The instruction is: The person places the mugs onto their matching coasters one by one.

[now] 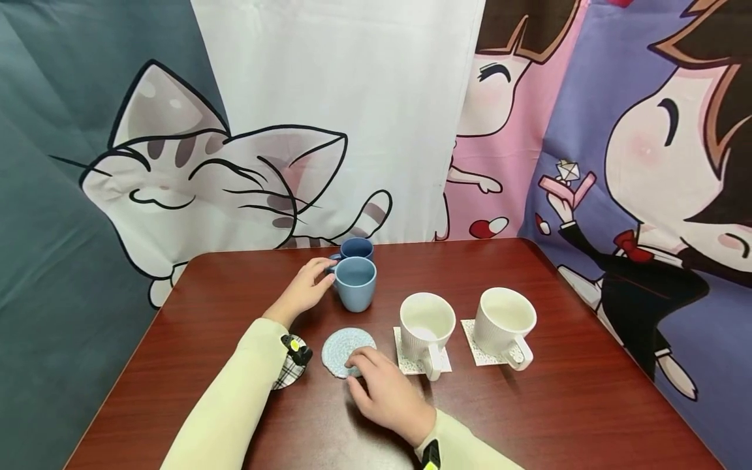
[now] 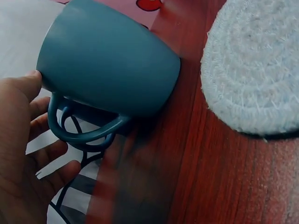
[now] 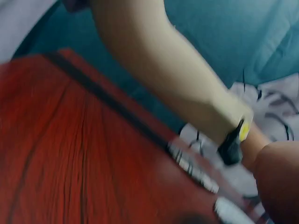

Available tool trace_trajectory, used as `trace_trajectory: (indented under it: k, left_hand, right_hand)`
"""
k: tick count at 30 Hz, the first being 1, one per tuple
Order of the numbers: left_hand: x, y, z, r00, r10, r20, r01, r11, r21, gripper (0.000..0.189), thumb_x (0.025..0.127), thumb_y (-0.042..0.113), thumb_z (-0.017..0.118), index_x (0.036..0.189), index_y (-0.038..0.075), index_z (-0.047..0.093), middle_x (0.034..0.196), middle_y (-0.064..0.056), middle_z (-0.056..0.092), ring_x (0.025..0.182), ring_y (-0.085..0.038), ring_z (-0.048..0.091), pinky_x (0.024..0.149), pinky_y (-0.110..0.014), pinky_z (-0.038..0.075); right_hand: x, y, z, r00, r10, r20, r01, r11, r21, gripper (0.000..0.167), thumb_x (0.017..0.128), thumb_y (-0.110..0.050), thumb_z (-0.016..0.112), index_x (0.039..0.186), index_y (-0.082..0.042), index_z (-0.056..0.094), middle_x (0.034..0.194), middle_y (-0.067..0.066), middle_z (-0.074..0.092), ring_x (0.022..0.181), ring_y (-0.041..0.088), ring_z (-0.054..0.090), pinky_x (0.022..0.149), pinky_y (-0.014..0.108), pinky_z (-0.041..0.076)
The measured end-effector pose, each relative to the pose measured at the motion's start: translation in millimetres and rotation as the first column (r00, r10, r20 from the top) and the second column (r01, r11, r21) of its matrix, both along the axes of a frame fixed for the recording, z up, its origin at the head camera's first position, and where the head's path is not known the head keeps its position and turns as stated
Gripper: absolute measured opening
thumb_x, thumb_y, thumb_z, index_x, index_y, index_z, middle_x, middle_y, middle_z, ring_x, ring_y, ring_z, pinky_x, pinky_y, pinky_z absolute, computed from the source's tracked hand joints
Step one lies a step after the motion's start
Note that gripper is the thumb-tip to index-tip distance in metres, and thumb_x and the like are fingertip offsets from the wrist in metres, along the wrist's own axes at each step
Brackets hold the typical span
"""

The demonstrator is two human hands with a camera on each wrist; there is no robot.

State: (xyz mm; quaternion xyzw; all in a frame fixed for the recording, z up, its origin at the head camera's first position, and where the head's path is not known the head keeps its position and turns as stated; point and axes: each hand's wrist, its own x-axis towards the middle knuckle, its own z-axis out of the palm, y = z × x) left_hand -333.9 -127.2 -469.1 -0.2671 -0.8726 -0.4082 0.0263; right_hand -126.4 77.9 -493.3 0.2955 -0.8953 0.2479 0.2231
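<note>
In the head view my left hand (image 1: 305, 288) is at the handle side of the nearer blue mug (image 1: 356, 286), which stands upright. The left wrist view has the thumb of my left hand (image 2: 23, 135) at the mug's (image 2: 110, 60) rim, with the other fingers loosely bent beside the handle (image 2: 88, 135), not wrapped round it. A darker blue mug (image 1: 357, 247) stands close behind. My right hand (image 1: 389, 398) is over the near right edge of a round light blue woven coaster (image 1: 341, 349), fingers loosely bent. In the right wrist view only part of that hand (image 3: 284, 179) shows.
Right of the coaster, two white ribbed mugs (image 1: 420, 316) (image 1: 499, 316) stand on square white coasters (image 1: 405, 362) (image 1: 480, 356), handles towards me. A round plaid coaster (image 1: 289, 374) lies partly under my left wrist. A printed cloth (image 1: 352, 85) hangs behind the brown table (image 1: 576, 391).
</note>
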Motion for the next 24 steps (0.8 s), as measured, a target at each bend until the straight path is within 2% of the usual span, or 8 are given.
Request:
trace_trajectory:
  k: [5,12,19,24]
  left_hand:
    - [-0.9,-2.3,-1.5,1.0,0.008,0.002,-0.008,1.0,-0.008,0.044,0.104,0.027,0.058,0.144,0.007,0.055,0.146,-0.014,0.048,0.136,-0.032,0.044,0.113,-0.054,0.036]
    - [6.3,-2.8,-0.3,0.995,0.094,-0.017,-0.094,0.996,-0.01,0.042,0.101,0.031,0.063,0.136,0.009,0.06,0.14,-0.01,0.051,0.124,-0.029,0.053,0.108,-0.051,0.042]
    - [12.2,-1.0,4.0,0.984,0.159,0.077,-0.162,0.986,0.037,0.041,0.097,0.035,0.068,0.127,0.007,0.064,0.132,-0.011,0.055,0.115,-0.029,0.054,0.101,-0.048,0.046]
    - [12.1,-2.0,2.2,0.973,0.16,0.169,-0.168,0.985,0.029,0.042,0.096,0.04,0.068,0.122,0.008,0.065,0.123,-0.012,0.061,0.11,-0.028,0.057,0.096,-0.045,0.049]
  right_hand:
    - [-8.9,3,-17.7,0.997,-0.074,0.037,0.073,0.997,0.028,0.017,0.09,-0.019,0.069,0.106,-0.012,0.068,0.107,0.0,0.064,0.101,0.015,0.063,0.091,0.033,0.053]
    - [-14.1,7,-25.8,0.997,-0.074,0.016,0.073,0.995,0.061,0.017,0.089,-0.017,0.069,0.105,-0.013,0.071,0.106,-0.001,0.064,0.103,0.016,0.063,0.093,0.033,0.052]
    - [-14.9,9,-27.7,0.998,-0.07,-0.005,0.07,0.996,0.062,0.018,0.089,-0.017,0.069,0.105,-0.011,0.071,0.106,0.0,0.064,0.103,0.017,0.062,0.092,0.034,0.053]
    - [-14.6,8,-28.3,0.998,-0.07,0.002,0.069,0.996,0.058,0.018,0.088,-0.016,0.069,0.105,-0.011,0.071,0.106,0.0,0.064,0.103,0.017,0.062,0.092,0.035,0.053]
